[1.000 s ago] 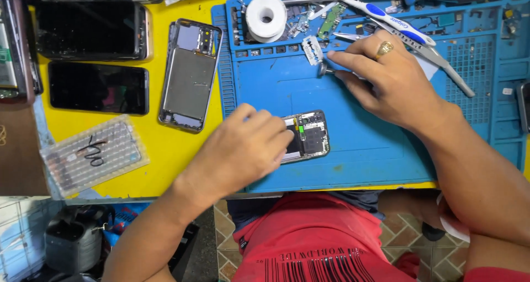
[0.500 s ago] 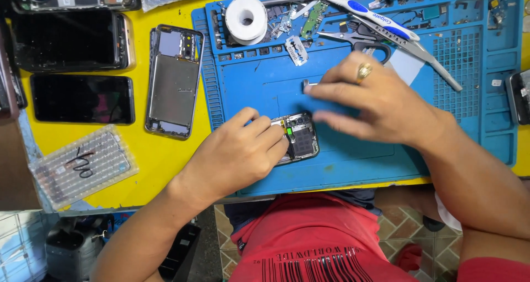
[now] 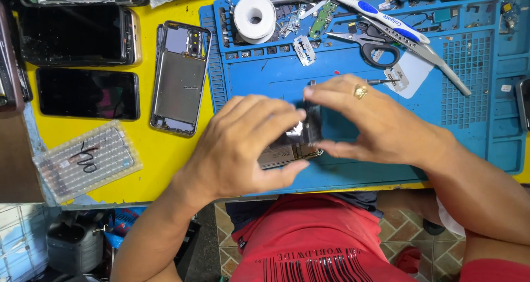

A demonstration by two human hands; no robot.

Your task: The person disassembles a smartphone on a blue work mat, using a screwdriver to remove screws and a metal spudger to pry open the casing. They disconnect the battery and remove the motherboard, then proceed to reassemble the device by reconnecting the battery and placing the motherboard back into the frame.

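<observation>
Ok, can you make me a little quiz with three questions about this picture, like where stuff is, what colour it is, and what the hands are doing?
1. Where is the white tape roll?
A. At the top of the blue mat
B. On the floor
C. On the yellow table beside the dark phones

2. What colour is the ring on the right hand?
A. Green
B. Gold
C. Purple

3. What are the hands doing with the opened phone part?
A. Both hands hold it
B. Only the left hand touches it
C. Nobody touches it

Answers:
1. A, the roll sits in the mat's upper trays, near the scissors.
2. B, it shines gold on a finger.
3. A, fingers of both hands close around it over the mat.
</observation>
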